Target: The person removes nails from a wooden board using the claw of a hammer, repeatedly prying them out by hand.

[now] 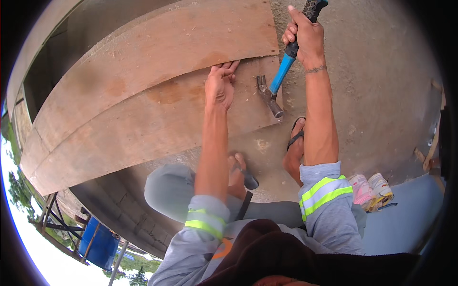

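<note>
My right hand (307,37) grips the black rubber handle of a claw hammer (282,73) with a blue shank. The hammer's dark metal head points down, over the right end of the lower plywood sheet (250,103). My left hand (221,84) lies palm up at the edge of the upper plywood sheet (179,46), its fingertips at the seam and partly hidden by that edge. The two sheets overlap or meet along this seam, with a dark gap by my fingers. Small dark nail heads or holes show near the upper sheet's right end.
Concrete floor (375,89) spreads on the right. Two plastic containers (372,191) stand by my right sleeve. The plywood reaches left over a dark opening with a block wall (125,203). Beyond stand a blue drum (98,243) and metal framing. My sandalled feet are below the sheets.
</note>
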The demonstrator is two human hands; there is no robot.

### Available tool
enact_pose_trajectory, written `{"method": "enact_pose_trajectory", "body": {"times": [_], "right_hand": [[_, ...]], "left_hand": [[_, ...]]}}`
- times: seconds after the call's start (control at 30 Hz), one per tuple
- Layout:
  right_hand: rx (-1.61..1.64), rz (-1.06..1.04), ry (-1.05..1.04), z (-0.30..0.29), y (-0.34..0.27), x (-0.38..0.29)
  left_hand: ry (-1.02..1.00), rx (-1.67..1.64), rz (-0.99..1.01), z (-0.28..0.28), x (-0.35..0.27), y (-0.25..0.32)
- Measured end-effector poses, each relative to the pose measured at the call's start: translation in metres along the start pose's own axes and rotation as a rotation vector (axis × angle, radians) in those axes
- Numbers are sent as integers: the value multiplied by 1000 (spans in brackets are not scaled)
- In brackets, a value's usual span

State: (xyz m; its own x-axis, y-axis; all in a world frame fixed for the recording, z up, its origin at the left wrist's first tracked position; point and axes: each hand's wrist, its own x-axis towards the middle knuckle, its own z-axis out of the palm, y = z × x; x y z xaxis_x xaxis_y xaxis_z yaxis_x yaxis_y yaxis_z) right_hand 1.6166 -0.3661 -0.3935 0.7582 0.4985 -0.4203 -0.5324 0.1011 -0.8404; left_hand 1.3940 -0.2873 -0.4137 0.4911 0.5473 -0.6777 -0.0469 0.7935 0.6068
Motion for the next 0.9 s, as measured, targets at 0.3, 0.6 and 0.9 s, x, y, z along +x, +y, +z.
{"method": "enact_pose_trajectory", "body": {"times": [0.3, 0.6, 0.9], "right_hand": [[-171, -194, 272, 33, -22, 60], [-105, -387, 212, 30, -29, -16], [-127, -346, 177, 23, -31, -14]], "left_hand": [[25, 25, 15, 9, 3, -7], [165, 10, 12, 7, 2, -13], [202, -102, -7, 21, 12, -25]]}}
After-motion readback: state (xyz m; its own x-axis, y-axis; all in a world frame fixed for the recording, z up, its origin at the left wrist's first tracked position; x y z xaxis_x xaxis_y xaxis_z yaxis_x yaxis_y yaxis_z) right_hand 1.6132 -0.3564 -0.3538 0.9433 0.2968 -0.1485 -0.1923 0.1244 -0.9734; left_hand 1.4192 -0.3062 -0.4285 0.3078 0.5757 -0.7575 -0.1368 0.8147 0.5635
